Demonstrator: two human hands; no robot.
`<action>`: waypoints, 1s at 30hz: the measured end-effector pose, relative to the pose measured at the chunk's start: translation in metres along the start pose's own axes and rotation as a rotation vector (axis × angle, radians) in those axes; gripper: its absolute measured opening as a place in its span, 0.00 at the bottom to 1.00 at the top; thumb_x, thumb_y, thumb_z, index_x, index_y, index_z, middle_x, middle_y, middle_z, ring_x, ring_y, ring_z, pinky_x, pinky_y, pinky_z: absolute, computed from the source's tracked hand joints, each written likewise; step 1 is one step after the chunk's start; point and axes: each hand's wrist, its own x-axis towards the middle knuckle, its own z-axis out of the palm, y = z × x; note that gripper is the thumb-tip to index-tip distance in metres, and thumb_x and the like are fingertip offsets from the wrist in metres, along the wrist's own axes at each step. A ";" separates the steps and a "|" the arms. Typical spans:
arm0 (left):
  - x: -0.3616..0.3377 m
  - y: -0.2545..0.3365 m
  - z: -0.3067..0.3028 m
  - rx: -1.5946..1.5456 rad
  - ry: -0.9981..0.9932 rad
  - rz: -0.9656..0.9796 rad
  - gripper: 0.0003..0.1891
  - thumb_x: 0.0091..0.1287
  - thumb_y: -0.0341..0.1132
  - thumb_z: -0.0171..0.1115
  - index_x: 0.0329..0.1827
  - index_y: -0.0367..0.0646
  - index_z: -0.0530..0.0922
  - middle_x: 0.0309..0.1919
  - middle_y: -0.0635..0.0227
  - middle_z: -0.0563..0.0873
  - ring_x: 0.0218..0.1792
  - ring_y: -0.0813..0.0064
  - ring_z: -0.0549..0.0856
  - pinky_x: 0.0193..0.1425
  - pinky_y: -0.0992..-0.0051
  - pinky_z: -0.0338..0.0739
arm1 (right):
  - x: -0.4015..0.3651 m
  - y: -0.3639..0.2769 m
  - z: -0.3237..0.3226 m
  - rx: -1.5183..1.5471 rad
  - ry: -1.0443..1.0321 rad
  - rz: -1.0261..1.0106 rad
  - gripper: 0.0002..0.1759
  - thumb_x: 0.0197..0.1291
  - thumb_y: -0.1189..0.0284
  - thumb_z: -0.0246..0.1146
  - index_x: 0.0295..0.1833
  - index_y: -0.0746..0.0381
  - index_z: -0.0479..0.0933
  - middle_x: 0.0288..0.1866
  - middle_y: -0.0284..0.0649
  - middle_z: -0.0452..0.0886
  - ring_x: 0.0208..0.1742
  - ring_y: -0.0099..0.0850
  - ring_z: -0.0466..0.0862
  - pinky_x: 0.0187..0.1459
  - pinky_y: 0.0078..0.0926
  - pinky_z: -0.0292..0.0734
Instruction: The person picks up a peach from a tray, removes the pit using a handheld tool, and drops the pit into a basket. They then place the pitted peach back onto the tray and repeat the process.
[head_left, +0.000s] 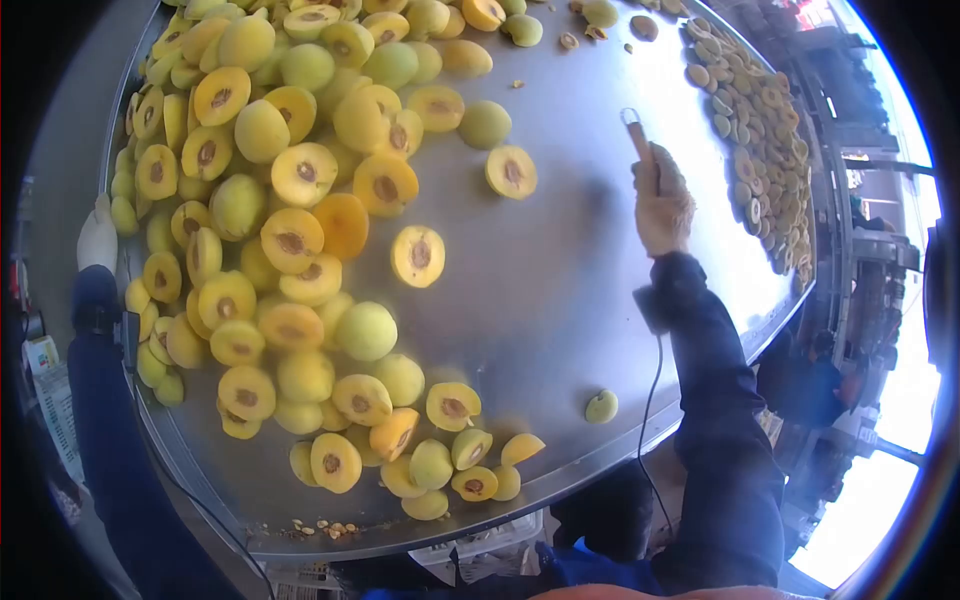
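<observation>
My right hand (663,208), in a pale glove, is closed around the wooden handle of a pitting tool (636,136) with a small metal loop at its tip. It is over the bare metal of the table, apart from the fruit. At the far left, my left hand (97,238), in a white glove, is by the table's rim, close to the heap of halved yellow peaches (290,240). Its fingers are too small and hidden to show their grip. Many halves lie cut side up with brown pits in them. One peach half (417,256) lies apart, nearer the middle.
The metal table (540,320) has a raised rim. Along its right edge lies a pile of small pale fruit pieces (765,150). A small green fruit (601,406) sits near the front edge. Seed bits (325,528) lie in the front left corner. Cables (650,420) hang from both wrists.
</observation>
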 end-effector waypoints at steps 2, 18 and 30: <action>-0.013 0.008 0.001 0.030 0.018 -0.040 0.43 0.88 0.67 0.38 0.70 0.32 0.83 0.65 0.37 0.88 0.71 0.36 0.83 0.76 0.53 0.74 | 0.080 0.082 0.016 -0.164 -0.033 0.320 0.24 0.82 0.55 0.60 0.68 0.59 0.86 0.48 0.44 0.93 0.49 0.40 0.92 0.56 0.41 0.85; -0.060 0.076 -0.012 0.125 -0.046 -0.361 0.33 0.89 0.60 0.44 0.72 0.39 0.82 0.59 0.37 0.91 0.62 0.31 0.87 0.67 0.46 0.81 | 0.296 -0.125 0.156 0.314 -0.524 -0.073 0.25 0.82 0.54 0.65 0.77 0.51 0.83 0.64 0.48 0.92 0.71 0.43 0.89 0.73 0.36 0.79; -0.062 0.087 -0.017 0.158 -0.073 -0.438 0.30 0.88 0.59 0.45 0.69 0.41 0.83 0.55 0.36 0.91 0.60 0.29 0.87 0.65 0.45 0.80 | 0.471 -0.242 0.307 -0.144 -0.737 -0.524 0.25 0.84 0.69 0.59 0.81 0.49 0.79 0.63 0.50 0.93 0.60 0.39 0.93 0.64 0.34 0.88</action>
